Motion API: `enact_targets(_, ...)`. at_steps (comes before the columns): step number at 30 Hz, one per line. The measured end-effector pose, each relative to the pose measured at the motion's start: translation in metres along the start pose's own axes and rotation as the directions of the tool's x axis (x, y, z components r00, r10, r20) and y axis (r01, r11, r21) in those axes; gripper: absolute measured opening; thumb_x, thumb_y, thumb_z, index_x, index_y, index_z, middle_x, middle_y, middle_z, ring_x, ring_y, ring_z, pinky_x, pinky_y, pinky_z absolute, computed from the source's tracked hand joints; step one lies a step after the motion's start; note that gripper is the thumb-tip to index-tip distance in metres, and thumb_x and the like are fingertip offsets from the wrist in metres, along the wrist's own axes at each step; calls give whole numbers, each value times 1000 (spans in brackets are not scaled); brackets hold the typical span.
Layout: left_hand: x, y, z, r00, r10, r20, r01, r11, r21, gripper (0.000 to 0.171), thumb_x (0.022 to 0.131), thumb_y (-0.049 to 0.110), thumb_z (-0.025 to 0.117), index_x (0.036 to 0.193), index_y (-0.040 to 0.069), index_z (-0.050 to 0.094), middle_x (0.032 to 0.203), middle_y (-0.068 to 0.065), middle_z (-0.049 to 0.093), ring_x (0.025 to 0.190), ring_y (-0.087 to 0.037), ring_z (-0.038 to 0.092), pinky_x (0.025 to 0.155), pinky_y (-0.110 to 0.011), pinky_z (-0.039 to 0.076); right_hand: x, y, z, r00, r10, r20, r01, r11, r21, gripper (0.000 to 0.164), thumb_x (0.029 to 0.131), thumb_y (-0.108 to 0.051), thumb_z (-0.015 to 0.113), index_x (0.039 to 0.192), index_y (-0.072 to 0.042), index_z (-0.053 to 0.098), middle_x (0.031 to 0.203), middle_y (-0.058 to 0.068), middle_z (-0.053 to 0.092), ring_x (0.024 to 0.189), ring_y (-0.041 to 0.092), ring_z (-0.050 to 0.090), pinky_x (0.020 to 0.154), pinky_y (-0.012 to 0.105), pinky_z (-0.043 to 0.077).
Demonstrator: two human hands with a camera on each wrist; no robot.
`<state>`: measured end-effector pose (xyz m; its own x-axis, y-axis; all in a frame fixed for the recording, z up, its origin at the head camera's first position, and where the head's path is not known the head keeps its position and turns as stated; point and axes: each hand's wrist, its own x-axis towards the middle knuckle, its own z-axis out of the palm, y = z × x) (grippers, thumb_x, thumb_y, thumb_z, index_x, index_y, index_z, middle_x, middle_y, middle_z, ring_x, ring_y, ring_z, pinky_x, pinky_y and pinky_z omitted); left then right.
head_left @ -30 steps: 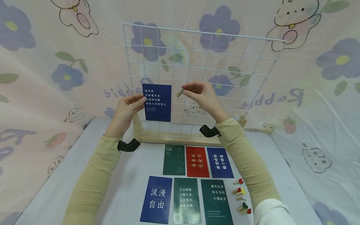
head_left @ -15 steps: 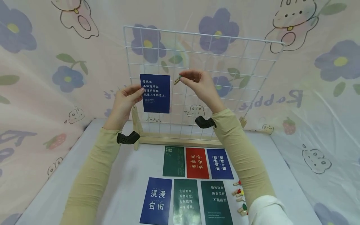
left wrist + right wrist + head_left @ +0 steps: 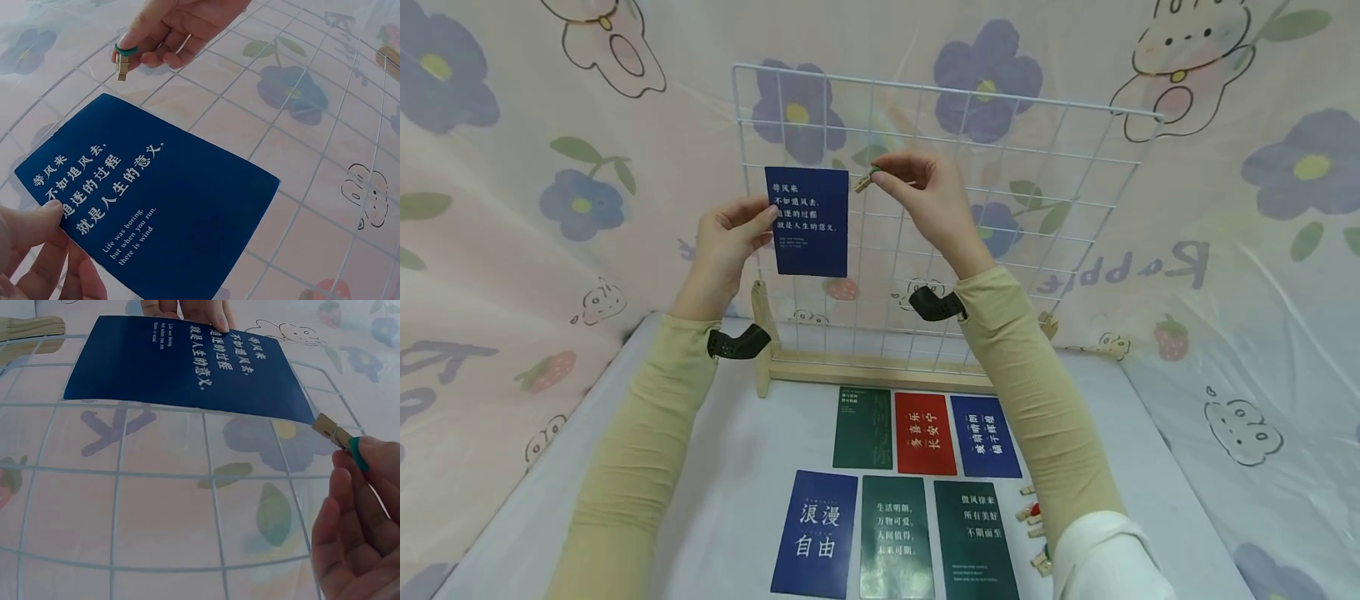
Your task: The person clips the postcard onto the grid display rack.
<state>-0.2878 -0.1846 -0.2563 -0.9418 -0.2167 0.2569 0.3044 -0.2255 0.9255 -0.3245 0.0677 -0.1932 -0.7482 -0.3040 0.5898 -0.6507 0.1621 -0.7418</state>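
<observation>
Between thumb and fingers, my left hand (image 3: 724, 246) pinches the left edge of a dark blue card (image 3: 808, 225) with white writing. The card stands upright in front of the left part of a white wire grid (image 3: 917, 125). My right hand (image 3: 934, 204) pinches a small wooden clothespin (image 3: 862, 181) with a green decoration, just right of the card's upper right corner. In the left wrist view the clothespin (image 3: 122, 67) is apart from the card (image 3: 162, 206). The right wrist view shows its tip (image 3: 323, 425) close by the card's corner; whether they touch, I cannot tell.
The grid stands on a wooden base (image 3: 880, 372). On the white table lie a green card (image 3: 862, 427), a red card (image 3: 927, 433), a blue card (image 3: 814, 533) and several others in two rows. Several clothespins (image 3: 1036, 522) lie at the right, partly hidden by my right sleeve.
Both hands have risen in front of the grid, carrying the blue card and the clothespin upward and slightly left. The clothespin has come closer to the card's upper right corner.
</observation>
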Motion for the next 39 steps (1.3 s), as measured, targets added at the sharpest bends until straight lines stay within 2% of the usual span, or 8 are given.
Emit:
enact_targets(3, 4, 0, 0, 1000, -5, -3, 5, 1000, -18, 11, 85, 6, 72, 96, 8, 72, 90, 0, 65, 82, -12, 57, 76, -23, 50, 2, -2, 1, 1000, -28, -3, 28, 1000, -8, 23, 89, -10, 69, 108, 4, 68, 99, 5, 68, 93, 16, 63, 83, 28, 50)
enact_targets(9, 9, 3, 2, 1000, 2, -9, -3, 998, -64, 9, 85, 3, 71, 91, 10, 73, 87, -1, 66, 80, -12, 58, 74, -22, 52, 4, -11, 4, 1000, -24, -7, 24, 999, -33, 24, 90, -11, 68, 110, 2, 69, 102, 6, 68, 94, 15, 62, 83, 27, 49)
enact_targets(14, 10, 9, 5, 1000, 16, -5, -17, 999, -31, 12, 84, 6, 73, 97, 8, 73, 91, -1, 66, 82, -12, 58, 76, -24, 51, -2, -36, 11, 1000, -18, -16, 17, 998, -63, 23, 91, -7, 65, 110, 6, 67, 103, 10, 68, 93, 17, 62, 83, 26, 50)
enact_targets(18, 11, 13, 8, 1000, 31, -6, -31, 1000, -6, 13, 84, 7, 73, 98, 8, 73, 91, -1, 66, 82, -12, 58, 76, -24, 50, -2, -45, 15, 1000, -1, -25, -1, 998, -60, 23, 91, -7, 66, 110, 5, 68, 102, 9, 69, 93, 17, 62, 82, 25, 50)
enact_targets(25, 17, 19, 9, 999, 35, -15, -35, 999, -18, 10, 85, 6, 72, 94, 8, 73, 89, -1, 65, 80, -12, 57, 74, -24, 50, 5, -43, 21, 998, -48, -44, 46, 997, -54, 21, 90, -4, 66, 108, 6, 68, 102, 11, 69, 91, 18, 62, 82, 25, 51)
enact_targets(32, 21, 24, 10, 999, 21, -38, -23, 999, -32, 9, 84, 4, 73, 92, 8, 73, 88, -2, 65, 79, -12, 58, 71, -22, 51, 23, -22, 23, 996, -64, -55, 61, 997, -46, 20, 89, -10, 69, 107, 0, 70, 100, 7, 69, 89, 15, 62, 80, 25, 50)
enact_targets(39, 22, 29, 10, 999, 13, -39, -15, 999, -35, 12, 84, 6, 73, 95, 7, 73, 91, -2, 65, 80, -12, 58, 72, -22, 52, 29, -26, 25, 995, -69, -69, 65, 997, -50, 20, 88, -11, 70, 106, -1, 71, 97, 5, 69, 87, 15, 62, 79, 24, 51)
